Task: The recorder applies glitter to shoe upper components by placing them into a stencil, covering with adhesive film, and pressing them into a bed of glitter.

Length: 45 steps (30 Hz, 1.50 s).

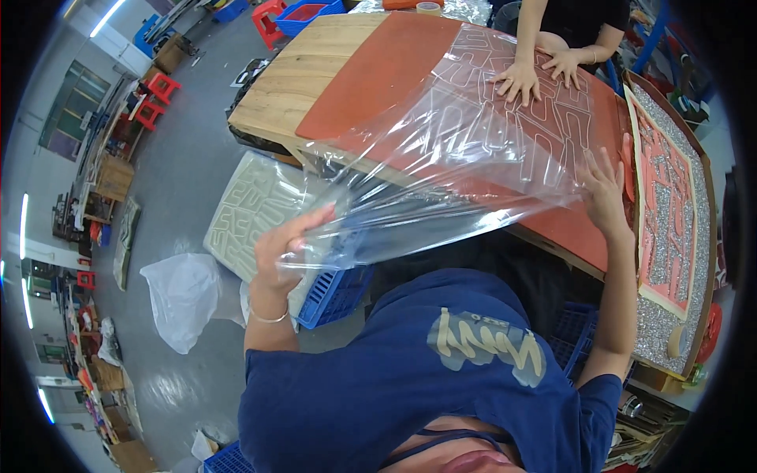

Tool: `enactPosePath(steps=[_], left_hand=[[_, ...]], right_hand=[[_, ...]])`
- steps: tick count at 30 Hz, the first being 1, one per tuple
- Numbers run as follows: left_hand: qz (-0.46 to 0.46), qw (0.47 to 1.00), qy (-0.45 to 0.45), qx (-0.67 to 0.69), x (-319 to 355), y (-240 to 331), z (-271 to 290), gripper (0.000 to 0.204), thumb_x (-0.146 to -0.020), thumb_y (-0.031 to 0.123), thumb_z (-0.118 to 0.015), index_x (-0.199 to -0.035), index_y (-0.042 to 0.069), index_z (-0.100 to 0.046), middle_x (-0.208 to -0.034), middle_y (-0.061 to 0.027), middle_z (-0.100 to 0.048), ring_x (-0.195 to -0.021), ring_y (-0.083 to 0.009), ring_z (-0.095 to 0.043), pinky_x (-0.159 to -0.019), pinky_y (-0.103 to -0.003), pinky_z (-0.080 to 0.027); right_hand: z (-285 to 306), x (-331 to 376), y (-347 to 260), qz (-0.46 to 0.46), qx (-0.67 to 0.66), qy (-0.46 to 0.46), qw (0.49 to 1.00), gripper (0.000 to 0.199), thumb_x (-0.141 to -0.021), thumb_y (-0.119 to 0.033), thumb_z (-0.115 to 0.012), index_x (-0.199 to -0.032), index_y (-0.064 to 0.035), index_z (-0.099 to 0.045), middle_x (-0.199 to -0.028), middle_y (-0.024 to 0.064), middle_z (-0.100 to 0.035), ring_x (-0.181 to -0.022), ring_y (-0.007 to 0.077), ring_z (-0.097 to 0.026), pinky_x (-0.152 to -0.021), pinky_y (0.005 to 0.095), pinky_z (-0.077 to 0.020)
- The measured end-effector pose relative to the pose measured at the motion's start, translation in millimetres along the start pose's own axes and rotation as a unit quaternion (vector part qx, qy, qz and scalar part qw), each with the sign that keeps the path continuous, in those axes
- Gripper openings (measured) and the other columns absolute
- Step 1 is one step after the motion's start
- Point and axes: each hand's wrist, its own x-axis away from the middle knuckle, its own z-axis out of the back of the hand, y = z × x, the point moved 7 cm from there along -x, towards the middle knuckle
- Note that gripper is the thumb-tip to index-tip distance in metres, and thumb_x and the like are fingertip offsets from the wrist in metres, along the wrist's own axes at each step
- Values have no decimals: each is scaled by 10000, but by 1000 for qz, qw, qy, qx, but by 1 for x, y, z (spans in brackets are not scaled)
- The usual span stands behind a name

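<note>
A wide sheet of clear plastic film (426, 150) lies across a red mat (378, 75), over clear curved outline shapes. My left hand (282, 246) is closed on the film's near left corner, holding it up off the table so that it stretches in creases. My right hand (605, 193) has its fingers stretched out at the film's right edge, beside the mat. Across the table, another person's two hands, one (519, 80) and the other (563, 66), press flat on the film over the outlines.
The mat covers part of a wooden table (292, 59). On the right is a framed panel (666, 213) with red shapes on a glittery silver surface. Below left are a pale patterned sheet (256, 201), a blue crate (335, 296) and a white plastic bag (185, 296). Red stools (150, 114) stand farther off.
</note>
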Motion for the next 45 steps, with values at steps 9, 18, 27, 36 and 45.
enactPosePath(steps=[9, 18, 27, 36, 45], left_hand=[[4, 960, 273, -58, 38, -53, 75, 336, -1015, 240, -391, -982, -54, -550, -833, -193, -661, -703, -290, -687, -660, -348, -553], [149, 840, 521, -18, 87, -97, 165, 377, -1004, 311, -382, -944, -28, -536, -721, -160, -636, -437, -178, -569, -383, -258, -461], [235, 600, 725, -242, 418, -146, 315, 195, -926, 142, -419, -945, 11, -561, -773, -123, -626, -605, -191, -592, -471, -293, -489], [590, 626, 430, 275, 380, -69, 209, 1152, -750, 861, -195, -1387, -94, -284, -1252, -307, -501, -934, -420, -621, -765, -450, -566], [591, 596, 344, 421, 180, -197, 108, 1294, -693, 788, -556, -1447, 44, 187, -1512, -267, 126, -1334, -576, -106, -1003, -674, -263]], right_hand=[[5, 38, -109, 25, -54, -145, 988, 443, -875, -104, -489, -1277, 77, -447, -1227, 276, -543, -1129, 388, -546, -1028, 457, -371], [76, 7, -283, 331, -91, -185, 921, 438, -875, -172, -525, -1033, 236, -542, -888, 393, -609, -611, 275, -668, -453, 308, -519], [118, -8, -400, 504, -275, -141, 806, 373, -737, -82, -590, -936, 233, -578, -708, 252, -643, -573, 244, -655, -450, 326, -523], [101, 0, -470, 593, -291, -226, 716, 165, -709, -126, -599, -740, 6, -693, -680, 115, -658, -628, 244, -664, -461, 373, -507], [100, 7, -466, 571, -311, -198, 734, 125, -696, -96, -615, -720, -4, -696, -693, 136, -666, -605, 243, -671, -457, 349, -513]])
